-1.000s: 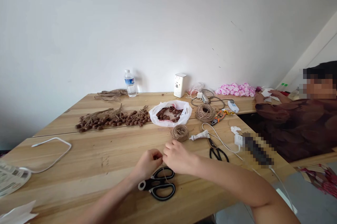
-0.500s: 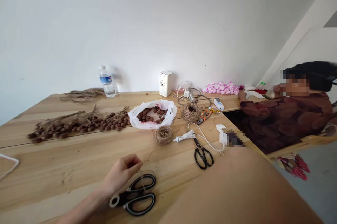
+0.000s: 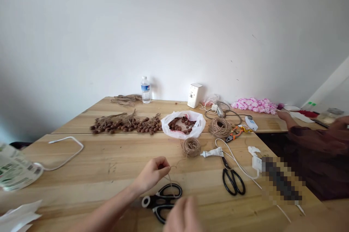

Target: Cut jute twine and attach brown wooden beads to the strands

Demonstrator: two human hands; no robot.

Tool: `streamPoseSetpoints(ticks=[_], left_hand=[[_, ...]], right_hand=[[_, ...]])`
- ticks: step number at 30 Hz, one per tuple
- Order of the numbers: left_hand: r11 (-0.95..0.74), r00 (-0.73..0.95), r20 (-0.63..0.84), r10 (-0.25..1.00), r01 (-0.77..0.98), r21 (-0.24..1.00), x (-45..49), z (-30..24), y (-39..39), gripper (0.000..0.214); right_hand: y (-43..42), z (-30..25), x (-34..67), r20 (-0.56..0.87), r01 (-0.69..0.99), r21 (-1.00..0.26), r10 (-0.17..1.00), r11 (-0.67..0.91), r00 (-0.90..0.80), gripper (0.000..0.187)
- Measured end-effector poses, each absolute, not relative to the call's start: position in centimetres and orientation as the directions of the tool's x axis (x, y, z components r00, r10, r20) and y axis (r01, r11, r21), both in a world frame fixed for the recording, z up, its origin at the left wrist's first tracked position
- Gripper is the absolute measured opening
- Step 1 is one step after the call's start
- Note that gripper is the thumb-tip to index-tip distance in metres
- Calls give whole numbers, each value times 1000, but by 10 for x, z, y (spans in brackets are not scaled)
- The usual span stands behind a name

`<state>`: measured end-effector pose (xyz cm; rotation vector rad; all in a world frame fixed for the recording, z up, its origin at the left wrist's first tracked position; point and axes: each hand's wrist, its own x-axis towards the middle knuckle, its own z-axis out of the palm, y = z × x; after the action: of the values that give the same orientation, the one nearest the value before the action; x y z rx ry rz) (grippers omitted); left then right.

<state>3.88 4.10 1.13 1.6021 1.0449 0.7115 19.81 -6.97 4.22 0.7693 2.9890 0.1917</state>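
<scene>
At a pale wooden counter [image 3: 89,174], the person's left hand [image 3: 155,174] pinches a thin strand of brown twine [image 3: 176,167] between thumb and fingertips, near large black-handled scissors with pale edging [image 3: 157,200]. The right hand [image 3: 182,215], blurred, is in front of the scissors' lower handle; whether it grips anything cannot be told. A loose, round coil of brown twine [image 3: 190,147] lies beyond. The step in hand looks to be working the strand; the next move appears to call for a firm left pinch and slack free of the handles.
</scene>
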Motion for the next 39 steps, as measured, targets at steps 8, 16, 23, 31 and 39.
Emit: streamPoseSetpoints(ticks=[8, 16, 23, 31, 39], left_hand=[[111, 416, -145, 898, 106, 988, 37, 23, 43, 16], [197, 441, -151, 884, -59, 979, 38, 23, 42, 19], [332, 483, -169, 859, -276, 902, 33, 26, 52, 20], [266, 507, -14, 862, -427, 864, 36, 29, 46, 15], [202, 485, 116, 867, -556, 806, 31, 37, 40, 22]], right_hand=[[-54, 24, 334, -115, 911, 354, 957, -212, 267, 41], [-38, 34, 375, -257, 964, 8, 931, -265, 258, 42], [-57, 65, 430, -564, 849, -318, 804, -422, 188, 37], [-77, 59, 348, -351, 12, -918, 800, -396, -487, 70], [-24, 12, 237, 26, -331, -882, 666, -335, -745, 63]])
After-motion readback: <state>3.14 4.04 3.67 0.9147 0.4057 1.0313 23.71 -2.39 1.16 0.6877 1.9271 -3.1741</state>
